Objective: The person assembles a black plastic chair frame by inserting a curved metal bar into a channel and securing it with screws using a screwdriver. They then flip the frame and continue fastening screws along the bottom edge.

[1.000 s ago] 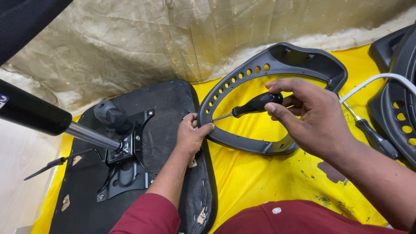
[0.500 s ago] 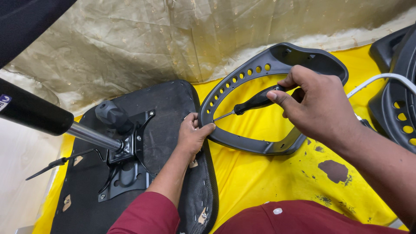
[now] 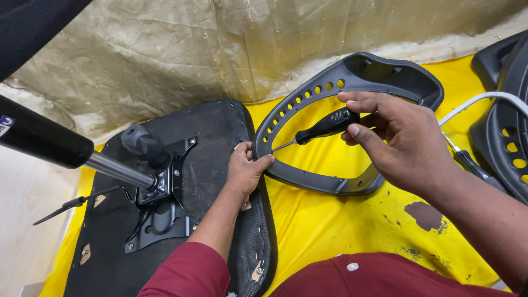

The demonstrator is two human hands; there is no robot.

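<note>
My right hand (image 3: 393, 137) grips a black-handled screwdriver (image 3: 324, 126), its tip pointing left at the end of a dark grey chair armrest (image 3: 308, 99) with a row of holes. My left hand (image 3: 247, 168) presses on that armrest end where it meets the edge of an upturned black chair seat (image 3: 220, 132). The armrest loop lies on a yellow sheet (image 3: 330, 220). Both sleeves are dark red.
A metal seat mechanism (image 3: 165, 192) with a chrome gas cylinder (image 3: 115, 170) and black column (image 3: 38, 137) is bolted on the seat's underside. More black chair parts (image 3: 509, 121), a white cable (image 3: 478, 102) and another tool (image 3: 473, 165) lie at right. Crinkled plastic sheeting (image 3: 192, 49) hangs behind.
My right hand has turned slightly on the screwdriver handle and shifted a little upward. My left hand and the armrest stay where they were.
</note>
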